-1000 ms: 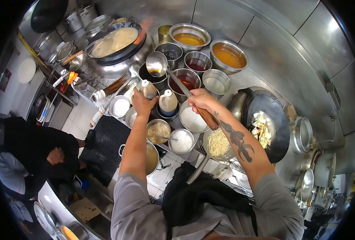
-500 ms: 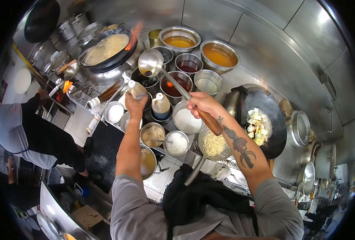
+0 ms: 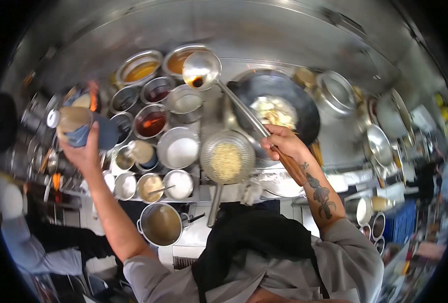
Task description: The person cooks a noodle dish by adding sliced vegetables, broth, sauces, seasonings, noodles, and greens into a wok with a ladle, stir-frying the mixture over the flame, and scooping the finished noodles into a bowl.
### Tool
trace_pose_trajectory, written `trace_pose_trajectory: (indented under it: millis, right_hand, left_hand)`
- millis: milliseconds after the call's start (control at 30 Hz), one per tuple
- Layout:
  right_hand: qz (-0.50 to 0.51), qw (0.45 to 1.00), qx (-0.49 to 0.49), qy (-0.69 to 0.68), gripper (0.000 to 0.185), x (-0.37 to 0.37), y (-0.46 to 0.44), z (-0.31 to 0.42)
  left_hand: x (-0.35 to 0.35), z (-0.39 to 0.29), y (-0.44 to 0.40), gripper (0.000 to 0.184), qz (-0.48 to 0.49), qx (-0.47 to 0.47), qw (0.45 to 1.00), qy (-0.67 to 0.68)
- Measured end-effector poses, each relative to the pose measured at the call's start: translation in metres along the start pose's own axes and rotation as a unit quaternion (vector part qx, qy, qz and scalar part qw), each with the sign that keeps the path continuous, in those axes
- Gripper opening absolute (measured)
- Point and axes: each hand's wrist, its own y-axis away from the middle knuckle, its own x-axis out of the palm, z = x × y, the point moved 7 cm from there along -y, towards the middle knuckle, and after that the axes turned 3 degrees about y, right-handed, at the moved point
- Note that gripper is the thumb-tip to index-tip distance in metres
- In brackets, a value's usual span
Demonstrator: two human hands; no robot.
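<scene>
My left hand (image 3: 84,151) is wrapped round a squeeze bottle (image 3: 72,118) of light brown liquid, held up and tilted at the left with its white cap pointing left. My right hand (image 3: 283,144) grips the wooden handle of a ladle (image 3: 249,118). A little dark sauce lies in the ladle's bowl (image 3: 202,69), which hangs above the rear bowls. Behind my right hand a black wok (image 3: 305,108) holds pale chopped food (image 3: 275,112). Noodles (image 3: 226,161) rest in a perforated strainer (image 3: 210,151) in front of the wok, towards its left.
Metal pots of red sauce (image 3: 151,121), white powder (image 3: 179,184) and orange liquid (image 3: 141,71) stand left of centre. Another bottle (image 3: 141,151) stands among them. A pot (image 3: 161,224) of brown liquid is near the front edge. Another person (image 3: 42,252) is at the lower left.
The view has turned right, bringing the wok nearer the middle. My left hand has lifted the bottle from among the pots and tilted it. The ladle, still in my right hand, is now closer to the wok.
</scene>
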Motion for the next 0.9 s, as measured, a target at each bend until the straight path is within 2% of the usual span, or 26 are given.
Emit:
trace_pose_trajectory:
  millis: [133, 300, 333, 400, 433, 533, 600, 633, 667, 767, 867, 900]
  right_hand:
    - [-0.159, 0.962, -0.039, 0.218, 0.028, -0.086, 0.067, -0.007]
    - [-0.224, 0.893, -0.019, 0.391, 0.030, -0.162, 0.107, -0.023]
    - [-0.246, 0.860, -0.063, 0.443, 0.031, -0.176, 0.109, -0.029]
    - [-0.286, 0.778, -0.149, 0.539, 0.031, -0.195, 0.118, -0.036]
    - [-0.293, 0.792, -0.133, 0.519, 0.032, -0.195, 0.128, -0.032]
    - [-0.299, 0.786, -0.211, 0.499, 0.033, -0.204, 0.151, -0.027]
    - [-0.259, 0.897, -0.136, 0.331, 0.037, -0.212, 0.162, -0.032]
    - [-0.232, 0.937, -0.096, 0.242, 0.039, -0.213, 0.166, -0.035]
    - [-0.219, 0.952, -0.087, 0.196, 0.037, -0.215, 0.170, -0.036]
    - [-0.176, 0.980, -0.061, 0.071, 0.034, -0.224, 0.177, -0.040]
    - [-0.148, 0.986, -0.052, 0.050, 0.034, -0.229, 0.181, -0.042]
    - [-0.144, 0.986, -0.057, 0.066, 0.038, -0.231, 0.183, -0.042]
  left_hand:
    - [0.068, -0.039, 0.024, 0.071, 0.103, 0.010, 0.994, 0.036]
    - [0.159, -0.113, 0.082, 0.069, 0.224, 0.059, 0.972, 0.034]
    - [0.179, -0.110, 0.098, 0.069, 0.249, 0.041, 0.967, 0.027]
    - [0.214, -0.131, 0.122, 0.069, 0.279, 0.113, 0.954, -0.012]
    - [0.229, -0.138, 0.135, 0.070, 0.287, 0.139, 0.947, -0.041]
    - [0.277, -0.155, 0.168, 0.073, 0.343, 0.165, 0.918, -0.109]
    - [0.308, -0.161, 0.190, 0.075, 0.389, 0.163, 0.892, -0.164]
    - [0.322, -0.163, 0.202, 0.076, 0.411, 0.160, 0.875, -0.199]
    - [0.335, -0.164, 0.213, 0.077, 0.432, 0.157, 0.857, -0.233]
    - [0.368, -0.177, 0.241, 0.078, 0.450, 0.214, 0.806, -0.319]
    - [0.393, -0.177, 0.263, 0.075, 0.464, 0.244, 0.754, -0.397]
    - [0.401, -0.173, 0.269, 0.080, 0.469, 0.239, 0.736, -0.426]
